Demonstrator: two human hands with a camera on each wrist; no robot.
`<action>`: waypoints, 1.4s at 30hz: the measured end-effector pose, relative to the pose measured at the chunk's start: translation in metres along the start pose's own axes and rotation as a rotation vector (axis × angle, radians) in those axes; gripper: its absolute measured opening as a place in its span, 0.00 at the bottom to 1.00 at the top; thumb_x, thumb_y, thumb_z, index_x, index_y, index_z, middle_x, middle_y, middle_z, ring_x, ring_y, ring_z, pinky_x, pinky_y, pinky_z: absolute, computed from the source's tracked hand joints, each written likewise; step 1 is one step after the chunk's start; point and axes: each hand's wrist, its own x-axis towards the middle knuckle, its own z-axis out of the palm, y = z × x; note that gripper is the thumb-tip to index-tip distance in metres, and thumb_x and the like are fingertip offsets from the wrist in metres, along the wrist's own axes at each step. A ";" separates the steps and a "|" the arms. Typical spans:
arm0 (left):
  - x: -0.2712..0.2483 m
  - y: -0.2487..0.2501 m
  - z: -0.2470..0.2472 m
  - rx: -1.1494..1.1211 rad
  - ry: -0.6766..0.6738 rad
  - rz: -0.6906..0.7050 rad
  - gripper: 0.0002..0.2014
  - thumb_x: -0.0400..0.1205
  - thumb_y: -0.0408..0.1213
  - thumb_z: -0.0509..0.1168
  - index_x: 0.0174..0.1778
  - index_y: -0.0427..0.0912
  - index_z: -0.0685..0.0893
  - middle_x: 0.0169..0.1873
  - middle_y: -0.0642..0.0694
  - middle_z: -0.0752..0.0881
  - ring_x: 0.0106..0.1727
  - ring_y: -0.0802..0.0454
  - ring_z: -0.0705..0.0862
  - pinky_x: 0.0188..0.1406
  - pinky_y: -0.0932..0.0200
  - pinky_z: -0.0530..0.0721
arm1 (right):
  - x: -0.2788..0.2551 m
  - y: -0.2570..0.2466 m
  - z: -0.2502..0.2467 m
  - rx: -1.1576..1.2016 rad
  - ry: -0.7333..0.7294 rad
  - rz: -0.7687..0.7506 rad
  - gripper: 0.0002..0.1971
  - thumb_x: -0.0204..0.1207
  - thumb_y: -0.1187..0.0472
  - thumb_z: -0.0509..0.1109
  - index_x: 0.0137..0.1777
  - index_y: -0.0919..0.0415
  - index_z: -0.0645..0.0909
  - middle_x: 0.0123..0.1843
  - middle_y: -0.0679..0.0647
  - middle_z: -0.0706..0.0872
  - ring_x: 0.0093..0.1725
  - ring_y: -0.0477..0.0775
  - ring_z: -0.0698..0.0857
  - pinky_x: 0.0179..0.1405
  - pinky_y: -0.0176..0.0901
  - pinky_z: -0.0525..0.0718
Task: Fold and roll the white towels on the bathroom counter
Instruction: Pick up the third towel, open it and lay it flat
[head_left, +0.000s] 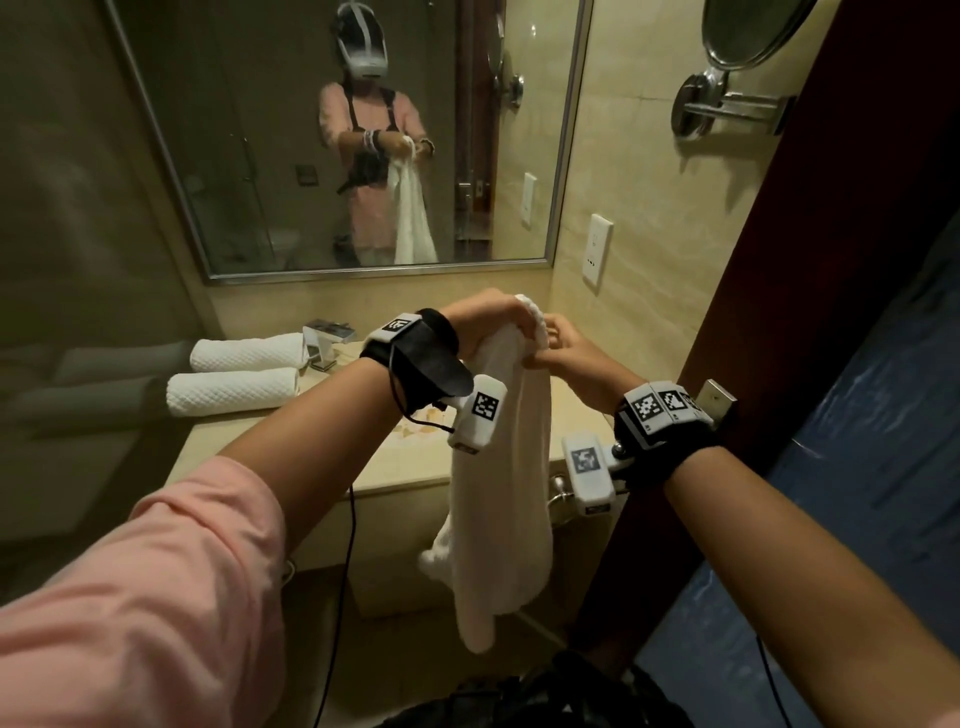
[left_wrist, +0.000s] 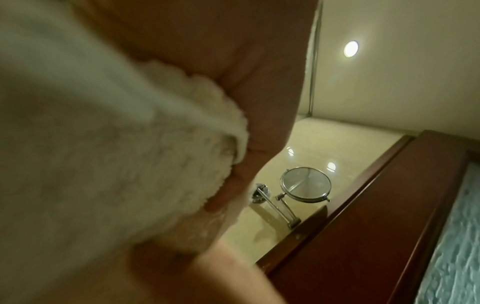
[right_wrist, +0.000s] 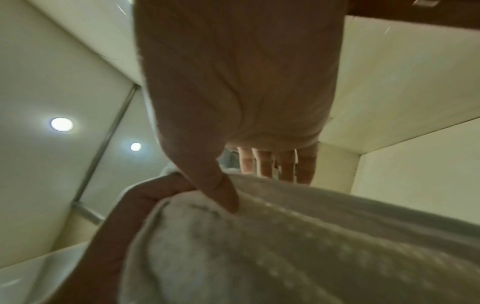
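A white towel (head_left: 498, 493) hangs down in front of the beige counter (head_left: 322, 457), held up by its top edge. My left hand (head_left: 493, 325) grips that bunched top edge from the left. My right hand (head_left: 558, 345) pinches the same edge from the right, thumb on the cloth. In the left wrist view the towel (left_wrist: 116, 174) fills the left side, with my fingers (left_wrist: 228, 189) curled on it. In the right wrist view the thumb (right_wrist: 223, 193) presses on the towel (right_wrist: 285, 246). Two rolled white towels (head_left: 234, 389) lie at the counter's back left.
A chrome tap (head_left: 324, 345) stands behind the rolled towels. A wall mirror (head_left: 337, 135) shows my reflection holding the towel. A round shaving mirror (head_left: 743, 57) sticks out from the right wall. A dark wooden door frame (head_left: 779, 291) stands at the right.
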 end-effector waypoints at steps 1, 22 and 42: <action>-0.001 0.001 0.001 0.015 -0.007 -0.005 0.05 0.67 0.28 0.65 0.36 0.36 0.84 0.34 0.37 0.83 0.37 0.45 0.81 0.39 0.55 0.82 | 0.003 -0.004 0.003 -0.005 0.031 -0.038 0.24 0.73 0.82 0.62 0.65 0.61 0.69 0.53 0.58 0.79 0.53 0.51 0.80 0.52 0.42 0.80; -0.018 -0.093 -0.044 0.245 -0.504 -0.121 0.24 0.77 0.20 0.68 0.69 0.38 0.78 0.64 0.48 0.84 0.63 0.57 0.83 0.70 0.59 0.75 | 0.001 -0.026 0.009 0.151 0.338 -0.063 0.08 0.74 0.59 0.73 0.42 0.65 0.86 0.40 0.62 0.86 0.41 0.56 0.82 0.42 0.47 0.81; 0.001 -0.107 0.008 0.065 -0.366 -0.176 0.45 0.76 0.24 0.71 0.82 0.58 0.55 0.83 0.51 0.54 0.81 0.44 0.61 0.79 0.43 0.64 | -0.001 -0.024 -0.012 0.313 0.495 0.132 0.21 0.81 0.48 0.56 0.59 0.62 0.82 0.57 0.63 0.87 0.58 0.63 0.86 0.60 0.60 0.85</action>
